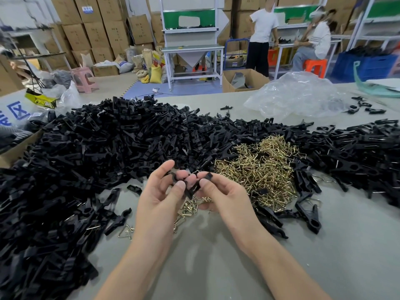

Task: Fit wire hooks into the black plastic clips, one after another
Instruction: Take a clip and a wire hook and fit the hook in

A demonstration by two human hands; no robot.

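Over the table (216, 267) | left hand (155, 198), right hand (225, 195) fingers (165, 168) pinch clip (191, 190) | cardboard box (240, 88) holds grey pieces (238, 80)

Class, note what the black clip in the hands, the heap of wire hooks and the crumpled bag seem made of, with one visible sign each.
Black clip: likely moulded plastic, matt, dull even surface. Wire hooks: thin bent metal, perhaps plated, glinting yellow-gold. Crumpled bag: thin clear plastic film, see-through, glossy creases.

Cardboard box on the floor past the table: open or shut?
Open: the cardboard box has its flaps spread; grey contents show inside.
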